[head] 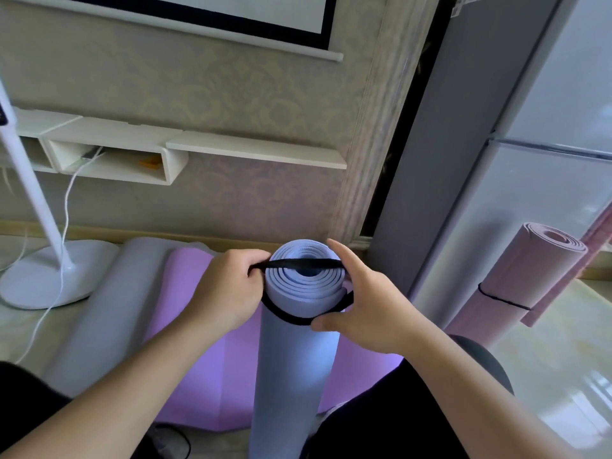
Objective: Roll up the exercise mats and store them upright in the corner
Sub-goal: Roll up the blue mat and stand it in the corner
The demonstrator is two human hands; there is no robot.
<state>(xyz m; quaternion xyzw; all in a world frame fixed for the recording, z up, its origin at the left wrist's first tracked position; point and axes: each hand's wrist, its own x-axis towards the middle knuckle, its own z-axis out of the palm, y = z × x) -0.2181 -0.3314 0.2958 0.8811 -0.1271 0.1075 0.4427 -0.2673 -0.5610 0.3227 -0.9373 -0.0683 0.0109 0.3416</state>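
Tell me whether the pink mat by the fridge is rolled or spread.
Rolled. The pink mat shows a spiral end at its top, has a thin black band around its middle, and stands leaning against the fridge.

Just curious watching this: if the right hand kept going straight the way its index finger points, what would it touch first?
Probably the beige wallpapered wall. The right hand holds the black strap on the blue rolled mat; its index finger points up past the roll's top edge, though depth is unclear.

Rolled pale-blue foam mat [294, 352] upright, centre. Left hand [222, 293] pinches black strap [298, 264] across top end; right hand [367, 309] holds strap loop at roll's side. Rolled pink mat [516, 286] leans against grey fridge [530, 160]. Flat purple mat [205, 369] on floor.
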